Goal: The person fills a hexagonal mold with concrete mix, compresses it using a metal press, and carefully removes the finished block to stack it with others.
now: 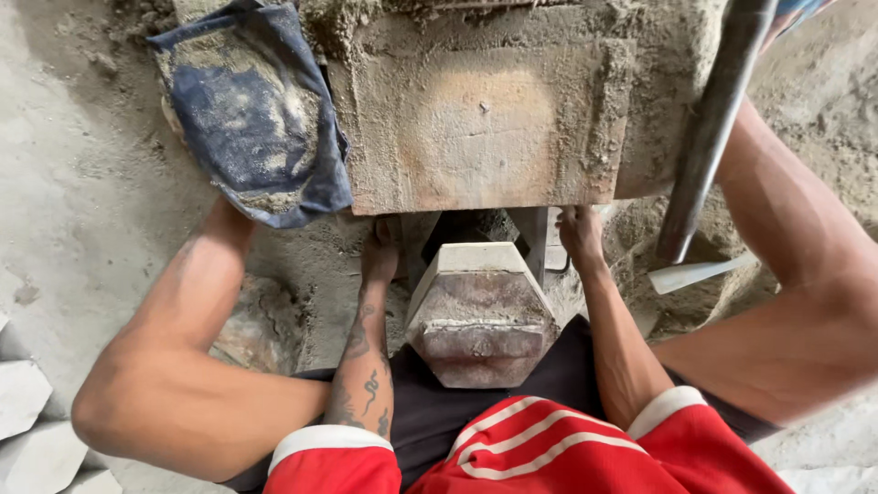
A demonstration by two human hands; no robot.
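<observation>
A hexagonal, cement-crusted block (pixel 478 311) sticks out toward me from under the flat, sandy plate of a press (pixel 485 128). My left hand (pixel 380 252) reaches in at the block's far left side, its fingertips hidden in the shadow under the plate. On the block's far right side, my right hand (pixel 580 234) lies against a metal upright (pixel 536 240). Its fingers also disappear under the plate. Whether either hand grips anything cannot be made out.
A dirty blue cloth (pixel 251 110) hangs over the press's left corner. A dark metal lever bar (pixel 712 128) slants down at the right, with a pale flat blade (pixel 695 273) below it. Grey blocks (pixel 27 412) lie at the lower left. Sandy mortar covers the ground.
</observation>
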